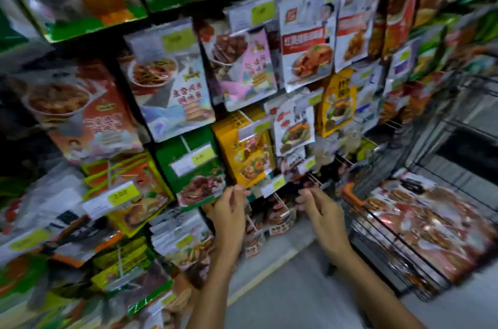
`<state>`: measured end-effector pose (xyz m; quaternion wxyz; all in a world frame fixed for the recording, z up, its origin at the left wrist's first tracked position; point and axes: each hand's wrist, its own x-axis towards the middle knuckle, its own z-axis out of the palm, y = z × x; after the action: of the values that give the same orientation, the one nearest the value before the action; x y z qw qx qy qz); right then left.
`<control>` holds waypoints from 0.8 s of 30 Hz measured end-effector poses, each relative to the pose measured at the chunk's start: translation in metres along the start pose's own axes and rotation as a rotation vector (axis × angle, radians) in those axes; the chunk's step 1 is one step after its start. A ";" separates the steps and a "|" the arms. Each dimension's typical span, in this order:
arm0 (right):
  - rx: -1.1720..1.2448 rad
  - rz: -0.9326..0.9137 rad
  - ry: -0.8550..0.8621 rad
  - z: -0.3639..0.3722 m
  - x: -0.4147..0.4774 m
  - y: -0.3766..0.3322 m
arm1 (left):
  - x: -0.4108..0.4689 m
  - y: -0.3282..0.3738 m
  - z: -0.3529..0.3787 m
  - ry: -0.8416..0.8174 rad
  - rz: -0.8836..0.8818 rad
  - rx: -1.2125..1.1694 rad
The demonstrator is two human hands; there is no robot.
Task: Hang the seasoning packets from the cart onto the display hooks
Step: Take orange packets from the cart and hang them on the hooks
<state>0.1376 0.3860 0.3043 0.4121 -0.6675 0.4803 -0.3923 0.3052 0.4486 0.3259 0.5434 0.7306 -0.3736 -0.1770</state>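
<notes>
Two bare hands are raised at the lower middle of the frame, close to the display. The left hand [229, 213] has its fingers curled and drawn together just under a yellow packet [250, 151]. The right hand [322, 211] has its fingers loosely curled beside the hooks [280, 202]. Blur hides the fingertips, so I cannot tell whether either hand pinches anything.

One cart [382, 253] stands at the lower right, its wire side just right of the right hand. The packets [431, 223] to be hung lie in it as a flat red heap, faces up. They are too smeared to count, though clearly many. Their long axis seems to run from upper left to lower right, but that is a guess.

The next move, as I judge it, turns on this: the stock lies to the right of both hands and a little below them, so the right hand is nearer. The hooks sit between and just above the two hands, their wires pointing out of the display toward the lower right. At least three bare wires show there, near a green-yellow price tag [273, 184], and more run up toward the right edge.
</notes>
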 end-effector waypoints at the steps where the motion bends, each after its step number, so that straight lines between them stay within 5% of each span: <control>1: -0.008 0.052 0.010 -0.017 -0.005 0.018 | -0.009 -0.003 0.023 -0.050 -0.034 -0.021; 9: -0.084 0.359 0.137 -0.141 -0.024 0.128 | -0.049 -0.009 0.197 -0.449 -0.100 0.117; 17: -0.088 0.620 0.401 -0.201 0.011 0.217 | -0.004 -0.005 0.328 -0.737 0.065 0.315; 24: -0.049 0.896 0.628 -0.217 0.063 0.316 | 0.095 -0.018 0.442 -0.690 0.357 0.521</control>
<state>-0.1475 0.2245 0.0960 0.3600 -0.2576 0.8265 -0.3476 0.0805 0.0886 0.1696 0.2077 0.6653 -0.6845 -0.2137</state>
